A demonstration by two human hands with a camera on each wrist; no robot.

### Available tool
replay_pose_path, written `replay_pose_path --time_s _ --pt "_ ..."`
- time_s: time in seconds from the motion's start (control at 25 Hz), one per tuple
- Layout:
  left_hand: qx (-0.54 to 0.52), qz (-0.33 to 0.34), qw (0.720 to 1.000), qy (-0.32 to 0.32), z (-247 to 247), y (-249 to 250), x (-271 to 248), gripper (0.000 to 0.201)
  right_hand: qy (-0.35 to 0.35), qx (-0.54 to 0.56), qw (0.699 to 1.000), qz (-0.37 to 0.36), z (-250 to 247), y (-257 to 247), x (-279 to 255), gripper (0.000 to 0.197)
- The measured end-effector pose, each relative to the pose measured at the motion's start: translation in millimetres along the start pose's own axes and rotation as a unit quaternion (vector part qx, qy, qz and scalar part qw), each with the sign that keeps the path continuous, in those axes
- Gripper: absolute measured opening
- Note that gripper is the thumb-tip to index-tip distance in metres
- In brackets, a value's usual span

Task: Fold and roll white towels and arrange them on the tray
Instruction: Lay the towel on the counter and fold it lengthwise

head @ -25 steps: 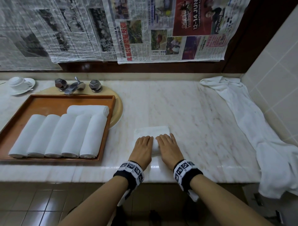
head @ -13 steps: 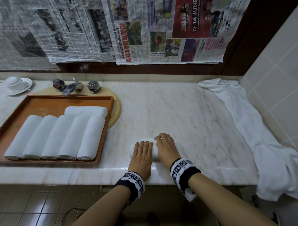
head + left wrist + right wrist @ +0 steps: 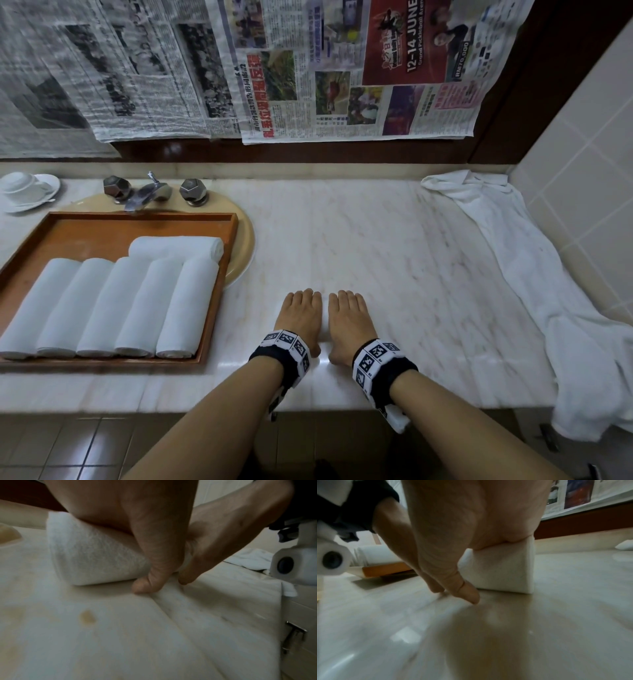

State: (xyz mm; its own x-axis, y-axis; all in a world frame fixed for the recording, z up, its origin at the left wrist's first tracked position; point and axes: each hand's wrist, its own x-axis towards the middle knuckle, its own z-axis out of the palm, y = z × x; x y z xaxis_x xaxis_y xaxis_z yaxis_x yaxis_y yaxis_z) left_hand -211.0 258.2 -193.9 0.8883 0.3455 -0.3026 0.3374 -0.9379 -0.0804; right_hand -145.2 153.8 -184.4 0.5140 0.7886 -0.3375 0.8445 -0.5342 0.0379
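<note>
A rolled white towel [image 3: 96,555] lies on the marble counter [image 3: 394,257] near its front edge. From the head view it is almost hidden under my two hands. My left hand [image 3: 299,318] and right hand [image 3: 347,318] lie side by side on top of it, palms pressing down. Both thumbs touch the counter on the near side of the roll [image 3: 501,568]. The far side of the roll and my fingertips are hidden in the wrist views. To the left, the wooden tray [image 3: 224,270] holds several rolled towels [image 3: 102,308] in a row, with one more [image 3: 174,246] lying crosswise behind them.
A long loose white cloth [image 3: 534,291] runs along the right side and hangs over the counter's front edge. A faucet [image 3: 144,195] and a cup on a saucer [image 3: 25,192] stand behind the tray. A beige sink rim [image 3: 245,240] shows under the tray. Newspaper covers the wall.
The flat part of the towel ahead of my hands has been rolled up. Both hands have moved forward over it and now cover the whole roll.
</note>
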Motion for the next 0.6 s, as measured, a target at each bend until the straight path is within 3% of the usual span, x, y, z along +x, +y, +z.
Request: replay_pose_path --time_s 0.08,0.16,0.28,0.44,0.6 --pt "-0.019 0.006 0.999 -0.026 -4 -4 8 0.097 -0.010 0.008 1.000 -0.007 -9 3 11 0.088" --pt "-0.042 0.006 0.998 -0.046 -8 -8 16 0.082 -0.027 0.038 0.999 -0.011 -15 9 23 0.076" --pt "-0.071 -0.006 0.995 -0.075 -9 -11 23 0.070 -0.087 0.107 0.990 0.010 -20 20 33 0.077" --pt "-0.106 -0.018 0.988 -0.112 -5 -16 27 0.077 -0.129 0.160 0.977 0.053 -20 20 27 0.082" --pt "-0.041 0.030 0.996 -0.074 -32 -31 15 0.043 -0.109 0.208 0.971 0.056 -34 12 19 0.069"
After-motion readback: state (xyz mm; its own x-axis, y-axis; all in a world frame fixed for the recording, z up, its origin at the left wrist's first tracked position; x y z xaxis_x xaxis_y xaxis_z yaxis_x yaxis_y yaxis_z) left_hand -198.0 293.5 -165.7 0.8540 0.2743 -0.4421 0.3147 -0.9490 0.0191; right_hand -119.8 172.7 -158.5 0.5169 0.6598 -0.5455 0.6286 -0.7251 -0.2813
